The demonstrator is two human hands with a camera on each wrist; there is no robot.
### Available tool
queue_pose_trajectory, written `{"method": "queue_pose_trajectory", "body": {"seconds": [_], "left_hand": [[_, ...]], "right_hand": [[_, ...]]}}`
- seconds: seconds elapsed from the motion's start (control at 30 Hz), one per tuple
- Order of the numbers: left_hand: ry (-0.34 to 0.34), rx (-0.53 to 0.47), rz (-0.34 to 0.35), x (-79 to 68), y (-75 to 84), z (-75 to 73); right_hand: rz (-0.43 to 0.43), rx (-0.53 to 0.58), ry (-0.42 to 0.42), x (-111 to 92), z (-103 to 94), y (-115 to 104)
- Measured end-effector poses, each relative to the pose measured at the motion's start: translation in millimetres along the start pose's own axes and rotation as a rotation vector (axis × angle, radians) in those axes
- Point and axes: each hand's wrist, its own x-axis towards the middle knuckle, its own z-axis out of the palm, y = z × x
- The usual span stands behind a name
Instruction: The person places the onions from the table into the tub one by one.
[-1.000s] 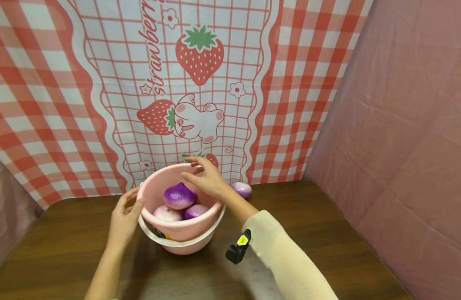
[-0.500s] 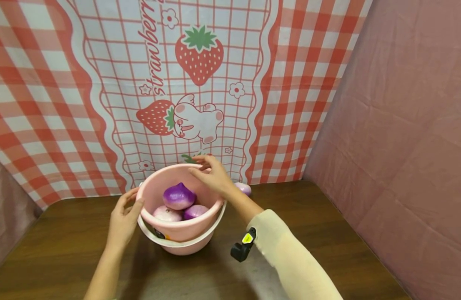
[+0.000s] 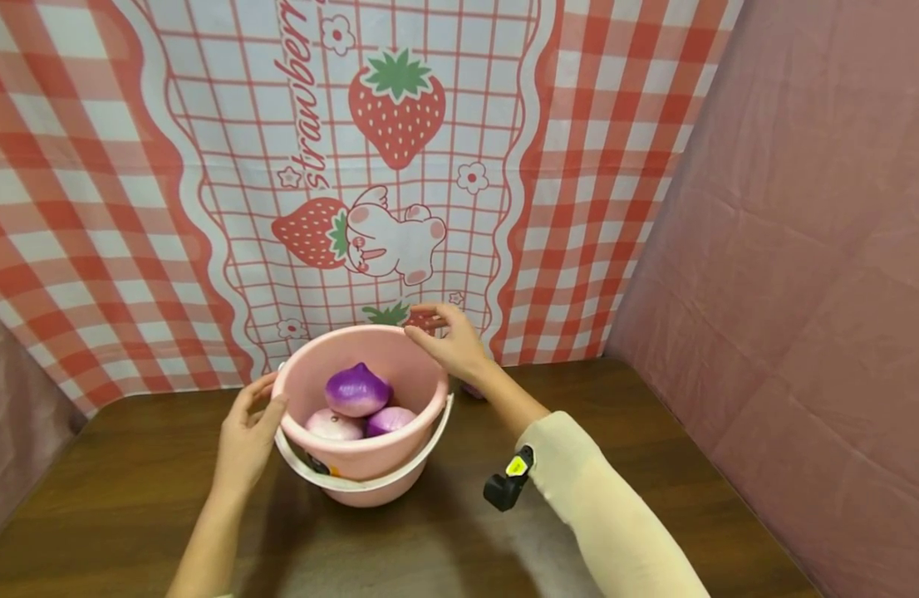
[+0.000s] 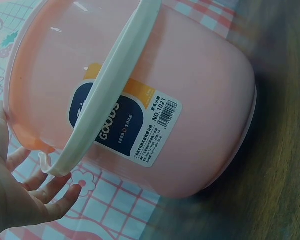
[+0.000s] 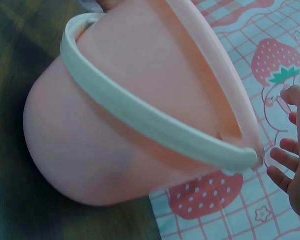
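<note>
A pink bucket with a white handle stands on the table, seen from its sides in both wrist views. Inside it lie a purple onion, a pale pinkish onion and a lighter purple onion. My left hand holds the bucket's left rim, its thumb at the edge and fingers outside, near the handle's hinge in the left wrist view. My right hand, fingers loosely bent and holding nothing, hovers just beyond the right rim. Behind the right wrist, another purple onion is mostly hidden.
The brown wooden table backs onto a red-and-white checked cloth printed with strawberries. A plain pink cloth hangs along the right side. A small black camera is strapped to the right sleeve.
My right hand has moved right, from over the bucket to past its right rim, and now covers most of the onion on the table. The left hand and bucket have stayed put.
</note>
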Motion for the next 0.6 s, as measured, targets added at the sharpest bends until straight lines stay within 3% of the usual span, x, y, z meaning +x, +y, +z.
{"method": "queue_pose_trajectory", "body": {"seconds": [0.23,0.6], "left_hand": [[-0.004,0.002,0.005,0.3,-0.1,-0.7],[-0.001,-0.007,-0.007,-0.4,1.3,-0.3]], "right_hand": [[0.069,-0.08,0.043,-4.9,-18.8,13.0],[0.106,-0.139,0.099,-16.6,-41.9,38.6]]}}
